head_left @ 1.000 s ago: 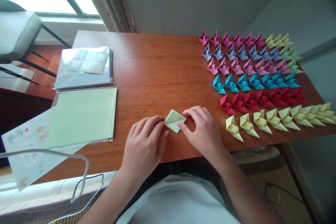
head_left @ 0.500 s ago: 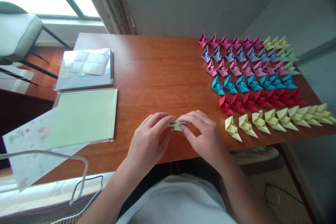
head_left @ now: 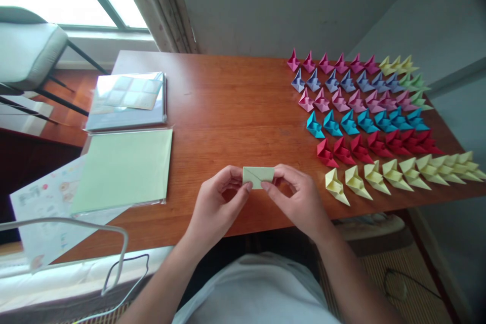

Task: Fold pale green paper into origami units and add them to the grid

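Note:
A small folded piece of pale green origami paper (head_left: 258,175) is held between my two hands near the table's front edge. It shows as a rectangle with a diagonal crease or flap line across its face. My left hand (head_left: 219,197) pinches its left end, thumb in front and fingers behind. At the right end, my right hand (head_left: 298,193) pinches it the same way. Closest to my right hand stands a row of pale yellow folded paper figures (head_left: 337,187), with a red row (head_left: 325,152) just behind.
Blue (head_left: 314,124), pink (head_left: 306,100), purple (head_left: 298,81) and magenta (head_left: 293,61) paper figures fill further rows on the right. A pack of light green paper (head_left: 125,172) lies at left, below another plastic-wrapped pack (head_left: 125,116). A white cable (head_left: 76,219) crosses the lower left corner.
The paper went from a diamond shape on the table to a rectangle held facing me. Both my hands closed in and now pinch its two ends.

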Tool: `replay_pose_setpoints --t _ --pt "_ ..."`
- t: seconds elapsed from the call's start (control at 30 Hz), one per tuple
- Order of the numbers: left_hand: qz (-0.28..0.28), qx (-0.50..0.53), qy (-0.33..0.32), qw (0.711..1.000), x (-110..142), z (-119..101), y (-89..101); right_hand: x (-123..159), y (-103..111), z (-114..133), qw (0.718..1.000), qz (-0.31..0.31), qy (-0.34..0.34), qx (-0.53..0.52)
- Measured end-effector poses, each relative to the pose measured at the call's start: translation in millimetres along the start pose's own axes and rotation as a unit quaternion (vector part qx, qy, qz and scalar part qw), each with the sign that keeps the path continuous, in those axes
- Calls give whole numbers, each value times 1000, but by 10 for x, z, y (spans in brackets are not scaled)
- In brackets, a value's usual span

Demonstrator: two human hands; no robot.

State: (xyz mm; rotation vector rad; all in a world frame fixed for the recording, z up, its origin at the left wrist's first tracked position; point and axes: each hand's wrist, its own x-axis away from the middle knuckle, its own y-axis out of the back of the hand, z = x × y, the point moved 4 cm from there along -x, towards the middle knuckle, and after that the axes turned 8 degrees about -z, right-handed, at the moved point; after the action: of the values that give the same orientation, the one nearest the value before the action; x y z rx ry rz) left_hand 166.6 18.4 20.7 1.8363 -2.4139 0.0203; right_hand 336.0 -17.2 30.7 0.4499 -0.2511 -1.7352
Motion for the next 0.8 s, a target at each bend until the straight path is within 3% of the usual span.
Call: replay_pose_setpoints --t 0.1,0.2,0.33,0.47,0.6,0.8 --pt "-11 -112 -85 990 -36 -80 33 -25 26 79 994 -12 102 45" --pt "-33 -212 -193 957 -55 -180 56 -8 33 106 973 -17 200 113" --pt "-59 -313 -315 894 -23 -232 58 54 41 107 929 -33 310 202" --pt "-59 -413 -407 813 43 -217 18 80 18 85 895 -44 367 250" --pt "-35 -454 -432 779 82 -182 -44 79 -48 28 882 -39 375 283" --pt "2 -480 -393 784 121 -84 -78 98 -101 -54 889 -7 340 306"
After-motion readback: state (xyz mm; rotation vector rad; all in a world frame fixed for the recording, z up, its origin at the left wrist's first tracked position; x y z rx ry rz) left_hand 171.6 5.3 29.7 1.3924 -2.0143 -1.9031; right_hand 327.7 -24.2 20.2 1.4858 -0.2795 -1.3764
